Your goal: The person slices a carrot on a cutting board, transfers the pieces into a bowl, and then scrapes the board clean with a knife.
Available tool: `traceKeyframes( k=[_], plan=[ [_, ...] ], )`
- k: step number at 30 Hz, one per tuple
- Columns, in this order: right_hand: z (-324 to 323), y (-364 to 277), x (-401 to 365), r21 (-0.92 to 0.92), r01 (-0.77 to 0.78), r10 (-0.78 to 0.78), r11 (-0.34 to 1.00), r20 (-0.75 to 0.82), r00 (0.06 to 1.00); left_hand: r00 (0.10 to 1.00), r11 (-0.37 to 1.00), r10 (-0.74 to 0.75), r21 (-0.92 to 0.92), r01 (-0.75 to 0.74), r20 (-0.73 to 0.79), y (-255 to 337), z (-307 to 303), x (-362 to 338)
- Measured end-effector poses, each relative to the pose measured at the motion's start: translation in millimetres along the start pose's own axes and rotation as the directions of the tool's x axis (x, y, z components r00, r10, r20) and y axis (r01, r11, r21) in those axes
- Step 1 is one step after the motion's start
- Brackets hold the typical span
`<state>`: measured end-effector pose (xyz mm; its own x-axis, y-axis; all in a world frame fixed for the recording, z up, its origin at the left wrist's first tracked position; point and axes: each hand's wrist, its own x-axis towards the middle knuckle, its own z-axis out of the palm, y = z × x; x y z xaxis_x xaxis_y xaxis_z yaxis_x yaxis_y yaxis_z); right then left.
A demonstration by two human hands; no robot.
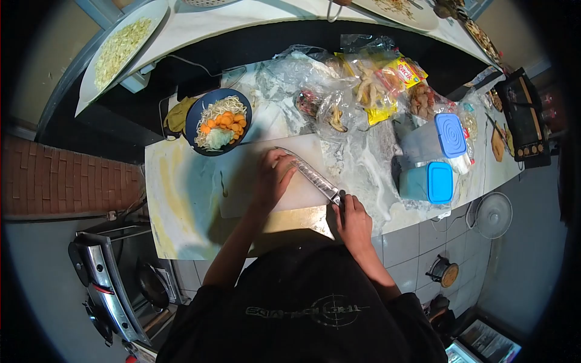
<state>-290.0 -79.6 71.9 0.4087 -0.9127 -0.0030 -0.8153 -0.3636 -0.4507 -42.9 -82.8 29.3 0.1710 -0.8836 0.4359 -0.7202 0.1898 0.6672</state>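
Observation:
A long kitchen knife (315, 178) lies diagonally over a white cutting board (242, 199), its tip toward the far side. My right hand (354, 221) is closed around its dark handle at the board's near right corner. Beside the blade's far half is my left hand (273, 178), fingers bent and thumb apart, the fingertips at or very near the blade. I cannot make out anything held in it. Just beyond the board's far left corner stands a dark blue plate (195, 124) with bean sprouts (229, 105), orange carrot slices (227, 121) and a pale green shredded vegetable (219, 138).
Clear plastic bags (333, 115) of food and a yellow packet (407, 72) lie at the back. Two blue-lidded containers (440, 183) stand on the right. A raised ledge (254, 13) carries a white plate (97, 85) of chopped vegetable. A stove (109, 290) is at lower left.

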Motion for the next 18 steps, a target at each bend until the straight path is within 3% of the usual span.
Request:
traceKeyframes(
  k=[6, 13, 15, 18],
  plan=[
    [-2.9, -4.8, -2.1, -0.004, -0.008, 0.008, 1.000, -0.021, 1.000, 0.989, 0.964, 0.140, 0.222, -0.147, 0.048, 7.9, 5.4, -0.3],
    [-6.0, -4.6, -4.6, -0.026, -0.050, 0.051, 0.998, 0.010, 0.999, 0.993, 0.960, 0.105, 0.257, -0.114, 0.048, -14.1, 6.0, 1.4],
    [-4.6, -0.6, -5.6, -0.022, -0.050, 0.051, 0.998, 0.011, 0.999, 0.992, 0.966, 0.059, 0.243, -0.085, 0.116, -16.7, 6.0, 5.1],
    [-5.2, 4.4, -7.6, -0.005, -0.054, 0.054, 0.999, -0.003, 0.999, 0.993, 0.951, 0.104, 0.287, -0.114, 0.052, -18.7, 9.4, 12.6]
  ],
)
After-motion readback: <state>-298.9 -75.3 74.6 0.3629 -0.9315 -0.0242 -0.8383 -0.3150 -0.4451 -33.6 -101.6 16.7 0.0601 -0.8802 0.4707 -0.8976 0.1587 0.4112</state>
